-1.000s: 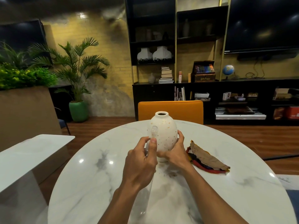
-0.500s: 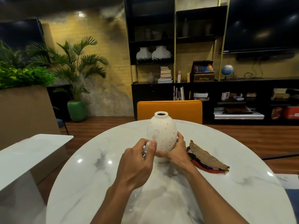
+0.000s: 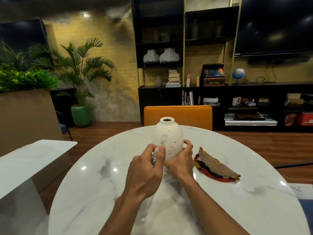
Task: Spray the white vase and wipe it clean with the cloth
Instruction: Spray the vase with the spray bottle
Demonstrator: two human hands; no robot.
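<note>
Left hand (image 3: 144, 175): fingers curled round a clear spray bottle (image 3: 163, 139). One fingertip (image 3: 161, 150) sits on the pump head. The nozzle stands just beyond that fingertip, close against the vase wall. Contact between nozzle and vase cannot be confirmed.

White vase (image 3: 169, 138): upright on the marble table (image 3: 94, 192), between the fingers of both hands, mouth up. Judged rigid ceramic, moderately heavy, breakable if tipped, and likely slick once wetted. Best held low on the belly, as it is here, with the base kept on the table. The narrow neck offers a poorer hold.

Right hand (image 3: 182, 165): fingers (image 3: 188, 145) curled against the lower right flank of the vase, steadying it. The thumb is hidden from this view.

Cloth (image 3: 216, 168): lies crumpled and untouched, near the outer side of the right hand's fingers. Judged soft and light, and any fold will serve as a hold.

Step in hand: spraying. Wiping is not yet begun.
</note>
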